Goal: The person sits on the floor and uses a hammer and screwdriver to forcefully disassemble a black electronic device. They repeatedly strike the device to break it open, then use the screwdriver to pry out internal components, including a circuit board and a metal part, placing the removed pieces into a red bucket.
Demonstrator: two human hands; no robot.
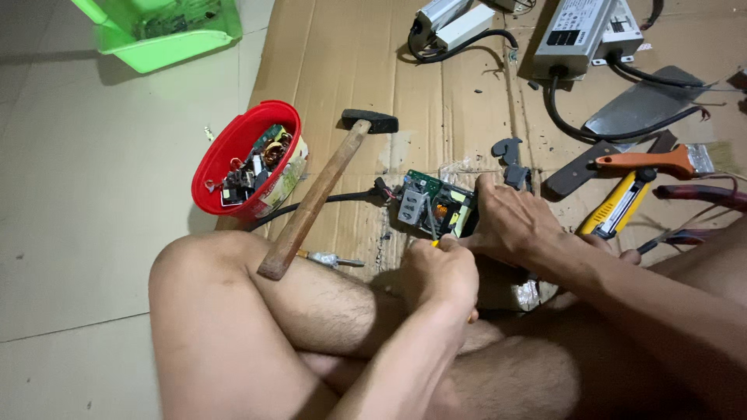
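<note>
While the right hand (510,222) clamps the circuit board (434,208), the left hand (442,274), fisted round a screwdriver (433,233), should pry gently

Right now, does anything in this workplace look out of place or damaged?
Yes. The hammer leans with its handle end on the person's knee and its head on the cardboard. The cardboard is scuffed and strewn with small debris around the circuit board.
</note>
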